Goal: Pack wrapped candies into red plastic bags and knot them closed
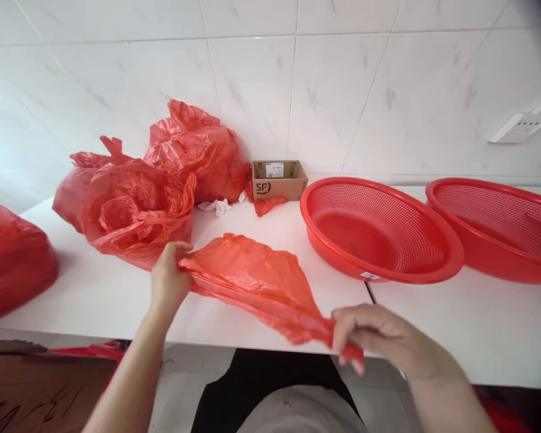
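Observation:
A thin red plastic bag [256, 276] is stretched out between my two hands above the front of the white table. My left hand [171, 273] pinches its left end, close to the open red bag behind. Gathered in the closed fingers of my right hand [374, 334] is the bag's other end, with a short tip poking out below. That hand is slightly blurred, near the table's front edge. The bag looks flat, and I cannot tell whether anything is inside it.
Filled red bags [135, 204] crowd the left of the white table [433, 325]; another bag [13, 258] lies at far left. A small cardboard box [279, 189] stands by the wall. Two red perforated baskets [379, 270] sit at right. Below left is a larger carton [40, 391].

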A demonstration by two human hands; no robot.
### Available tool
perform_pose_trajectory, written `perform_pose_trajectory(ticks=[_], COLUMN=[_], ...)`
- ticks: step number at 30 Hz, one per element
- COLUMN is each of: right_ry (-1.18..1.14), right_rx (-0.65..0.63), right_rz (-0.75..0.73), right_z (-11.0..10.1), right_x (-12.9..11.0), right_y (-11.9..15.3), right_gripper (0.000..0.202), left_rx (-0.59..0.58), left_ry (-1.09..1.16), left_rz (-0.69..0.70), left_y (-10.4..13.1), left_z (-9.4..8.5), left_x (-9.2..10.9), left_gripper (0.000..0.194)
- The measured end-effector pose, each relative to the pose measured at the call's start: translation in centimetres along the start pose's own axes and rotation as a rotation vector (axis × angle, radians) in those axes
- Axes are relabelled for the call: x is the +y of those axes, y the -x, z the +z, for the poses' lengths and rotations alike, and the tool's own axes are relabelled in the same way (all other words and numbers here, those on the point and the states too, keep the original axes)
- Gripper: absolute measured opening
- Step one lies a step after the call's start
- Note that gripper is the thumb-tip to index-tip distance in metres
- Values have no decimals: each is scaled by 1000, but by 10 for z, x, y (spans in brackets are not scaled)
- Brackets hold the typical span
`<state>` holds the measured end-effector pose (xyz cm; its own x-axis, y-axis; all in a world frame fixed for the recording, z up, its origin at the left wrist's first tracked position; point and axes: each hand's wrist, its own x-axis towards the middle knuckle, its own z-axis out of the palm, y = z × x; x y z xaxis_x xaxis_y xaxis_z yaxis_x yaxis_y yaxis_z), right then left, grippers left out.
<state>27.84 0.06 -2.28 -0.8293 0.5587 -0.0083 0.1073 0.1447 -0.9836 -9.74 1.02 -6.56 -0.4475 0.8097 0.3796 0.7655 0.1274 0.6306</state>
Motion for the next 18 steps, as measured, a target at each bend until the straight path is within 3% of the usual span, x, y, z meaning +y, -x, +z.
perform_pose_trajectory(ticks=[3,5,7,9,12,15,18], right_ry=[512,729,757,726,785,841,853], right_rx=[453,636,669,598,534,708,916], right_rz=[103,-34,-256,-409,-456,-468,-500], right_z=[-15,-2,21,43,57,47,38], right_x=[-8,-19,-30,-36,-33,-34,-54], right_y=[10,5,-7,-24,-46,-46,-26], right_gripper=[24,24,27,25,22,25,29], left_rx=[-188,-345,-437,-439,-454,-554,-576], left_ry=[1,24,40,64,193,382,518], left_rz=[-27,-40,-25,22,13,-146,-268], left_y=[8,20,32,40,48,55,64], left_z=[-20,-24,-24,-23,-26,-34,-39], left_x=[5,18,33,46,59,65,68], left_gripper=[48,55,57,48,36,40,45])
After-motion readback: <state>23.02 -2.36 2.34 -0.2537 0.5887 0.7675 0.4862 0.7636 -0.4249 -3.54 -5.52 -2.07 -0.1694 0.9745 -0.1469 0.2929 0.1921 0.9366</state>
